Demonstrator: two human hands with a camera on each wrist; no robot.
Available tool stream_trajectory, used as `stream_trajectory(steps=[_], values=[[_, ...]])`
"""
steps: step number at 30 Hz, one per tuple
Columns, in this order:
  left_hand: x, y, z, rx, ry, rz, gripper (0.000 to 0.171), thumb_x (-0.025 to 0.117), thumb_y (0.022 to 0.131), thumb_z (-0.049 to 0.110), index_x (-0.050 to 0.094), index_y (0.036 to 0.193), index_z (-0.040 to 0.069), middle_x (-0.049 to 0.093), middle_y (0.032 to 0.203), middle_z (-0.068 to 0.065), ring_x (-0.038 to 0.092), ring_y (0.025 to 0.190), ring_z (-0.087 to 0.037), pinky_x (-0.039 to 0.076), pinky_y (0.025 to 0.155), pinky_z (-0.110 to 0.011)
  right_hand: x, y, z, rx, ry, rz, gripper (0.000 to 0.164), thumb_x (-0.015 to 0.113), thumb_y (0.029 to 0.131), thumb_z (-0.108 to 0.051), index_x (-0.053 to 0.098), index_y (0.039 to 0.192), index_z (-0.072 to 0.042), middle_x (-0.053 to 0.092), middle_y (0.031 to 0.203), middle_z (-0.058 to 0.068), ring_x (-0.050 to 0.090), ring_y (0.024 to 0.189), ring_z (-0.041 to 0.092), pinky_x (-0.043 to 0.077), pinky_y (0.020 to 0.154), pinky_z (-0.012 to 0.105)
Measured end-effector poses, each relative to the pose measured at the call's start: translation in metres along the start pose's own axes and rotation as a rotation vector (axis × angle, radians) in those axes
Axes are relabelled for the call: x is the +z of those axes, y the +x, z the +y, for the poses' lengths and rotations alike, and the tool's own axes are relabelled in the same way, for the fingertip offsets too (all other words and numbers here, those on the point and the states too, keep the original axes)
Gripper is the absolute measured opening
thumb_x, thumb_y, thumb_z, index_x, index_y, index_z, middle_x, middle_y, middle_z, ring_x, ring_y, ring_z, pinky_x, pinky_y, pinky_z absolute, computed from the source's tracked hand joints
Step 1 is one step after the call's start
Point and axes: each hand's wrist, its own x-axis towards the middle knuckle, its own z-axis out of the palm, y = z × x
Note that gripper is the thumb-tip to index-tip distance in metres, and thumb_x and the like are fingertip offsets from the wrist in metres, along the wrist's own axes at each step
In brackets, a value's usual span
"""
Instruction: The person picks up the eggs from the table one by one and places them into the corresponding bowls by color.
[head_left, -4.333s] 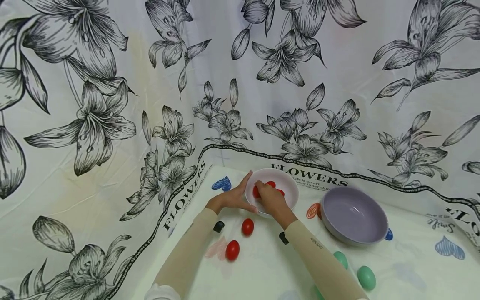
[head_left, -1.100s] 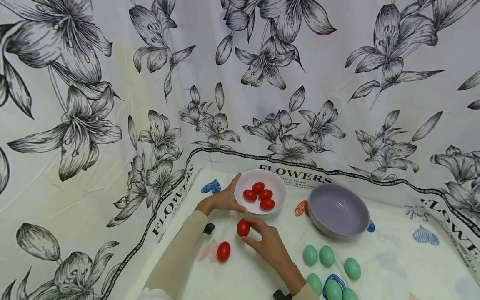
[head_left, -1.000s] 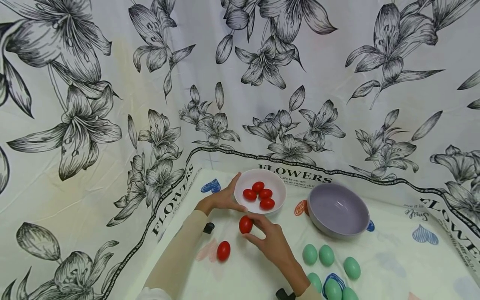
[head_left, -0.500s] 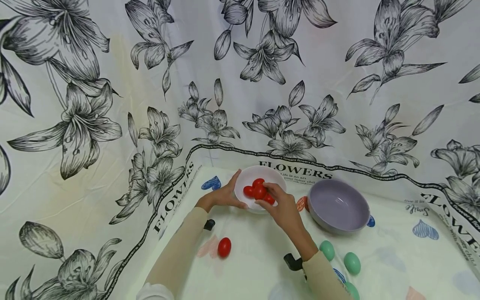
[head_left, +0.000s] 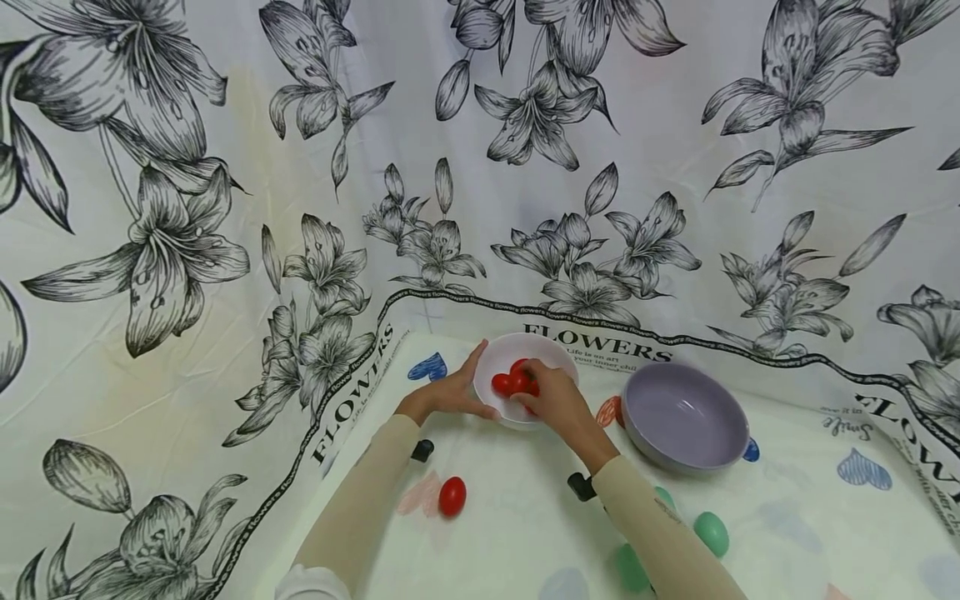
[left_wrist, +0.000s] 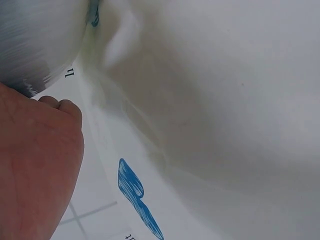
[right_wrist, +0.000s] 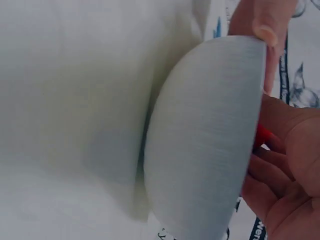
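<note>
A white bowl (head_left: 543, 346) with red eggs (head_left: 503, 383) in it stands on the cloth-covered table. My left hand (head_left: 447, 393) grips its left rim, thumb on the near side and fingers on the far side. My right hand (head_left: 553, 402) reaches into the bowl from the right, fingers curled over a red egg (head_left: 522, 382) low among the others. The right wrist view shows the bowl's outer wall (right_wrist: 205, 150), a sliver of red egg (right_wrist: 262, 137) behind my right hand's fingers (right_wrist: 280, 172), and a left finger (right_wrist: 261, 27) on the rim. One more red egg (head_left: 452, 496) lies on the table.
An empty purple bowl (head_left: 684, 417) stands to the right of the white one. Green eggs (head_left: 711, 533) lie near the front right, partly hidden by my right forearm. A flower-print cloth (head_left: 225, 250) rises behind and to the left.
My right hand picked a red egg up from the table in front of the white bowl and carried it into the bowl. The left hand stayed on the rim.
</note>
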Motion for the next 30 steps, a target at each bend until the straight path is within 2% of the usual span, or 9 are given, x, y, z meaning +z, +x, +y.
stream_trajectory(steps=[5, 11, 18, 21, 30], values=[[0.002, 0.0, 0.0, -0.008, -0.004, 0.001, 0.142, 0.094, 0.078, 0.047, -0.016, 0.168, 0.038, 0.0, 0.179, 0.002, 0.015, 0.162, -0.033, 0.027, 0.126, -0.059, 0.015, 0.005, 0.001, 0.002, -0.083, -0.062, 0.05, 0.09, 0.087, -0.023, 0.068, 0.128, -0.008, 0.076, 0.103, 0.003, 0.068, 0.09, 0.017, 0.061, 0.088, 0.036], [0.003, 0.001, -0.001, -0.025, 0.016, -0.003, 0.14, 0.093, 0.079, 0.045, -0.015, 0.169, 0.033, -0.001, 0.179, 0.001, 0.012, 0.163, -0.034, 0.029, 0.125, -0.06, 0.024, 0.008, 0.002, 0.017, -0.134, -0.094, 0.052, 0.089, 0.088, -0.023, 0.066, 0.131, -0.005, 0.074, 0.096, 0.003, 0.064, 0.084, 0.018, 0.059, 0.082, 0.035], [0.002, 0.002, -0.002, -0.023, 0.015, 0.004, 0.142, 0.093, 0.079, 0.045, -0.015, 0.169, 0.033, -0.001, 0.179, 0.001, 0.013, 0.163, -0.032, 0.029, 0.125, -0.058, 0.027, 0.014, 0.003, 0.01, -0.175, -0.089, 0.053, 0.089, 0.089, -0.022, 0.066, 0.134, -0.006, 0.076, 0.108, 0.007, 0.068, 0.093, 0.021, 0.062, 0.09, 0.038], [0.002, 0.001, -0.001, -0.026, 0.013, 0.003, 0.143, 0.093, 0.078, 0.047, -0.015, 0.169, 0.031, 0.001, 0.178, 0.001, 0.013, 0.163, -0.032, 0.031, 0.125, -0.059, 0.028, 0.017, 0.002, 0.026, -0.175, -0.113, 0.053, 0.088, 0.09, -0.021, 0.065, 0.136, -0.006, 0.076, 0.113, 0.009, 0.069, 0.096, 0.023, 0.061, 0.093, 0.04], [0.001, -0.001, 0.001, -0.022, 0.019, -0.001, 0.141, 0.092, 0.08, 0.047, -0.015, 0.169, 0.029, -0.003, 0.179, 0.0, 0.01, 0.163, -0.033, 0.024, 0.127, -0.059, 0.032, 0.025, 0.0, 0.08, -0.207, -0.177, 0.052, 0.087, 0.09, -0.022, 0.065, 0.135, -0.008, 0.075, 0.114, 0.006, 0.067, 0.099, 0.023, 0.06, 0.098, 0.041]])
